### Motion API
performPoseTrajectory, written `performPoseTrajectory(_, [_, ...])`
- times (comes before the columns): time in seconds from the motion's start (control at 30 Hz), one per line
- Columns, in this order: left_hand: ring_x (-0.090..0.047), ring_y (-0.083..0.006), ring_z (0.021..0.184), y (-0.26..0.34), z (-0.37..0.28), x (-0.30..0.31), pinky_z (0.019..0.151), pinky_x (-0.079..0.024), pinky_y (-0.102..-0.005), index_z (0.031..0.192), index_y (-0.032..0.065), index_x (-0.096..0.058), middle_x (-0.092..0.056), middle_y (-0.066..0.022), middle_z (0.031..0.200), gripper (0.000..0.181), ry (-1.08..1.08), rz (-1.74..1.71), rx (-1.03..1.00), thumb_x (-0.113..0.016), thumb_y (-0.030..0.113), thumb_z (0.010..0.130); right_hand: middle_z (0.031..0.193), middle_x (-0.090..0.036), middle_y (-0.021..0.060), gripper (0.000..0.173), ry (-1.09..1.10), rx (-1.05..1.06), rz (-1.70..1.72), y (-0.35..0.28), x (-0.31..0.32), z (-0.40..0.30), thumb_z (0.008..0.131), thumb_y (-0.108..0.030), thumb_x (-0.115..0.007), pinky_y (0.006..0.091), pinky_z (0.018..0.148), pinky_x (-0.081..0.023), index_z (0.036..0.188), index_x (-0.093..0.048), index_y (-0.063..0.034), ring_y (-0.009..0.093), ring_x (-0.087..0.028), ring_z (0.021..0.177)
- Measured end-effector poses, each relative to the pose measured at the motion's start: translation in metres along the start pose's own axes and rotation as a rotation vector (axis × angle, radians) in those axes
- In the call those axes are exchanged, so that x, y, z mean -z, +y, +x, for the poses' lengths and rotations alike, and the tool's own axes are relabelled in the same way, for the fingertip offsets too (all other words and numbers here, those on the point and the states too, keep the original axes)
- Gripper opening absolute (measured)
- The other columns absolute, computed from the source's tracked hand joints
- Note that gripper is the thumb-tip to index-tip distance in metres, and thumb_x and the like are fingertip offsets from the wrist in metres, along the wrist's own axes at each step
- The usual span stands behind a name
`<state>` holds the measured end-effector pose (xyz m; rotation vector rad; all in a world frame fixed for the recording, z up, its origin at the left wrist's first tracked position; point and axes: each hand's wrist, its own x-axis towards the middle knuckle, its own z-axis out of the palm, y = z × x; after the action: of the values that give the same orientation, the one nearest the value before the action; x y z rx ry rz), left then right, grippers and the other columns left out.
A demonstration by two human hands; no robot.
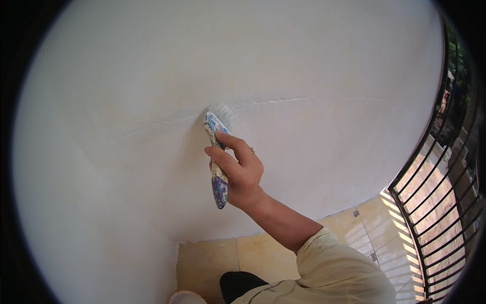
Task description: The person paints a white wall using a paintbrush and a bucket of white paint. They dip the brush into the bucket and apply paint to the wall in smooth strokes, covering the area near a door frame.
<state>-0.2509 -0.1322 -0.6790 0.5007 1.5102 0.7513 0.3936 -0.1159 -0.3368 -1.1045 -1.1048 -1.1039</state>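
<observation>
My right hand (243, 163) grips a paint-stained paintbrush (219, 190) by its handle, thumb and fingers around the narrow part. The handle's lower end is smeared purple, and blue and white paint mark the part near the head. Pale bristles (224, 114) press against the white wall (322, 152). They lie right over a long horizontal crack (281, 100), which runs out on both sides of the brush. A ring is on one finger. My left hand is out of view.
Below the wall lies a tiled floor (265, 250). At the bottom edge shows the rim of a container (186, 293), close to the wall corner and a black shoe or knee (239, 285). A black metal railing (421, 243) bounds the right side, with sunlit ground beyond.
</observation>
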Motion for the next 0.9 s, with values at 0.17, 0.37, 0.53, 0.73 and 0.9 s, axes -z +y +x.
performPoseTrajectory(0.17, [-0.036, -0.015, 0.051, 0.005, 0.002, -0.006, 0.046, -0.031, -0.0299, 0.125, 0.0078, -0.061, -0.061, -0.0043, 0.09, 0.033, -0.02, 0.003, -0.011, -0.049, 0.025, 0.1, 0.107, -0.065, 0.0158, 0.027, -0.011, -0.15, 0.437, -0.048, -0.064, 0.021, 0.075, 0.008, -0.07, 0.032, 0.069, -0.054, 0.098, -0.066, -0.0052, 0.027, -0.067, 0.08])
performPoseTrajectory(0.37, [-0.037, -0.0157, 0.055, 0.004, 0.001, -0.001, 0.049, -0.032, -0.0306, 0.125, 0.0073, -0.061, -0.061, -0.0047, 0.093, 0.033, -0.009, -0.004, -0.01, -0.049, 0.025, 0.1, 0.1, -0.067, 0.0098, 0.032, -0.178, -0.117, 0.522, -0.013, -0.025, 0.058, 0.071, 0.011, -0.07, 0.0342, 0.073, -0.054, 0.097, -0.064, -0.007, 0.029, -0.067, 0.087])
performPoseTrajectory(0.53, [-0.037, -0.0163, 0.058, 0.011, 0.004, -0.004, 0.051, -0.033, -0.0313, 0.126, 0.0069, -0.061, -0.06, -0.0049, 0.095, 0.034, -0.014, 0.012, -0.005, -0.049, 0.026, 0.1, 0.097, -0.071, 0.0112, 0.017, -0.448, 0.043, 0.526, -0.006, 0.009, 0.087, 0.078, 0.008, -0.072, 0.0315, 0.072, -0.057, 0.09, -0.068, -0.0048, 0.024, -0.071, 0.089])
performPoseTrajectory(0.73, [-0.038, -0.017, 0.063, 0.014, 0.013, -0.012, 0.054, -0.033, -0.032, 0.126, 0.0065, -0.06, -0.06, -0.0052, 0.098, 0.035, -0.04, 0.027, -0.004, -0.049, 0.026, 0.1, 0.094, -0.072, 0.0106, 0.014, -0.551, -0.18, 0.308, 0.036, 0.061, 0.102, 0.078, 0.008, -0.071, 0.0312, 0.075, -0.056, 0.086, -0.067, -0.0034, 0.022, -0.07, 0.091])
performPoseTrajectory(0.9, [-0.039, -0.0177, 0.066, 0.017, 0.006, -0.006, 0.057, -0.034, -0.0326, 0.126, 0.0061, -0.06, -0.059, -0.0055, 0.1, 0.035, -0.022, 0.026, -0.007, -0.049, 0.027, 0.1, 0.093, -0.072, 0.011, 0.013, -0.479, -0.301, 0.01, 0.052, 0.141, 0.118, 0.078, 0.009, -0.07, 0.0291, 0.078, -0.054, 0.086, -0.066, -0.0009, 0.019, -0.069, 0.093])
